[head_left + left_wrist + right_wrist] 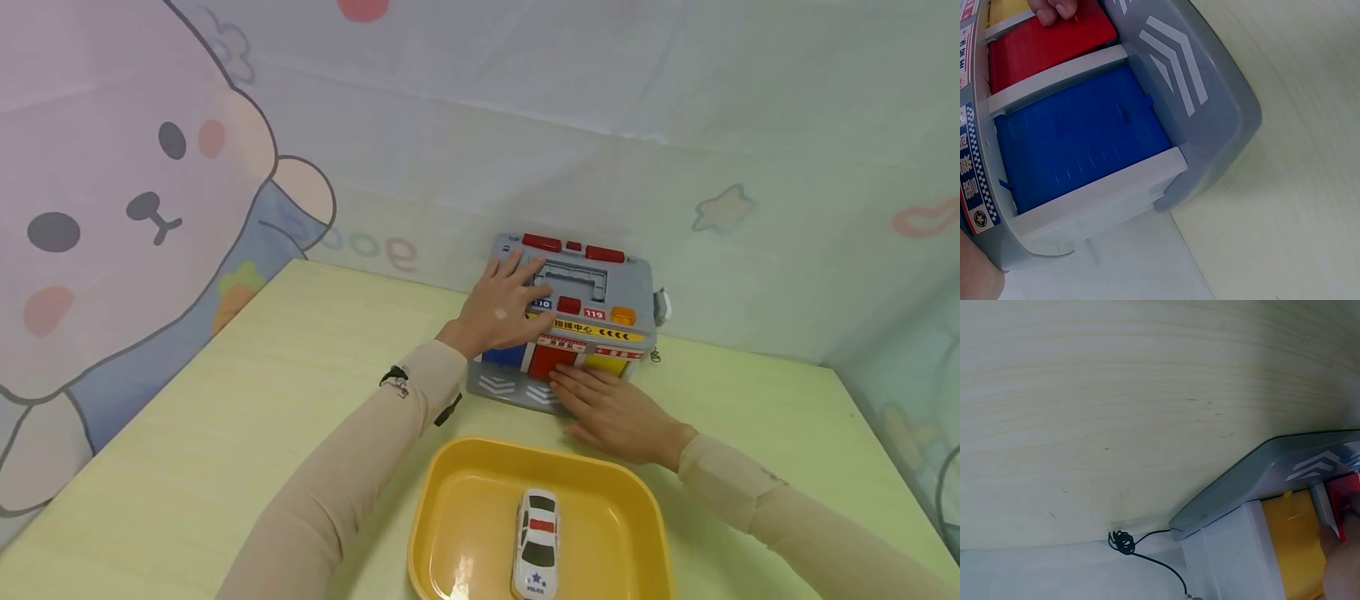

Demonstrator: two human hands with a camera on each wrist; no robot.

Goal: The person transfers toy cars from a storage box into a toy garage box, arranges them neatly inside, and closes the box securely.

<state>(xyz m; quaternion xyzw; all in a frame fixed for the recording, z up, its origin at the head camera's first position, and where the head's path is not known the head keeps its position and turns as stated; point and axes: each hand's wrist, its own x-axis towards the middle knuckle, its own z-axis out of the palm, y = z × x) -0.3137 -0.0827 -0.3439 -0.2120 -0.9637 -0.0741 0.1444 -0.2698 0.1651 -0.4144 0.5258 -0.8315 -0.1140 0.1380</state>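
Note:
A grey toy garage with red roof lights, a folding carry handle and a blue door, a red door and a yellow door stands at the back of the table. My left hand rests on the roof's left side, fingers spread and fairly straight. Down at the front, my right hand touches the red door with its fingertips, which appear at the top of the left wrist view. All three doors look closed. Part of the red door is hidden behind the right hand.
Nearer me sits a yellow tray with a white toy police car in it. A coiled black cord lies beside the garage's right side. Behind the table hangs a printed cloth.

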